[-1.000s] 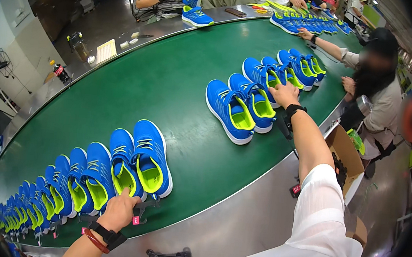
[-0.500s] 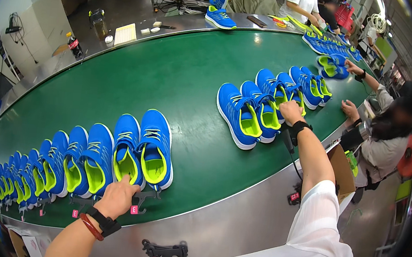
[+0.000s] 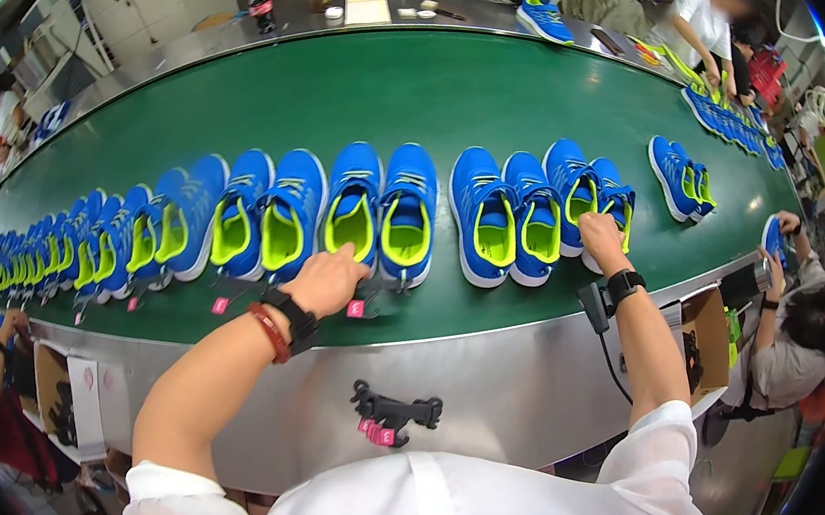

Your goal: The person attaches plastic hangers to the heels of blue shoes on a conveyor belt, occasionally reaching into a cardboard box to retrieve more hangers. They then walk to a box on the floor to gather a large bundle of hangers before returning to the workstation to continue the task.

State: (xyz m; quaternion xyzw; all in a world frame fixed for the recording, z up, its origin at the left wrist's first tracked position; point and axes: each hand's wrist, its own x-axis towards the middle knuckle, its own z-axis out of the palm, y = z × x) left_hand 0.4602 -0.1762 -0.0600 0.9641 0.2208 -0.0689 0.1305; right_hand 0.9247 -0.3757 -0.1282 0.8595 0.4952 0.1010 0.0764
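My left hand (image 3: 328, 281) is at the heel of a blue sneaker (image 3: 355, 186) with lime lining, its fingers closed on the rim. That shoe stands second from the right end of a long row; the end sneaker (image 3: 408, 202) is beside it. My right hand (image 3: 603, 239) grips the heel of another blue sneaker (image 3: 613, 183), the rightmost of several side by side. The leftmost of these, a sneaker (image 3: 483, 205), stands a small gap from the long row. Beside my left hand, a black plastic hanger with a pink tag (image 3: 356, 308) is partly hidden behind the shoe heels.
The shoes stand on a green belt (image 3: 280, 83) with a metal edge. Black hangers (image 3: 395, 409) lie on the near ledge. Another sneaker pair (image 3: 682, 180) stands farther right. A black device (image 3: 594, 305) with a cable is by my right wrist. At far right, a co-worker holds a shoe (image 3: 774, 238).
The sneakers at my right hand have moved left along the belt, narrowing the gap to the long row. The rightmost pair is now apart from them. My view has turned left.
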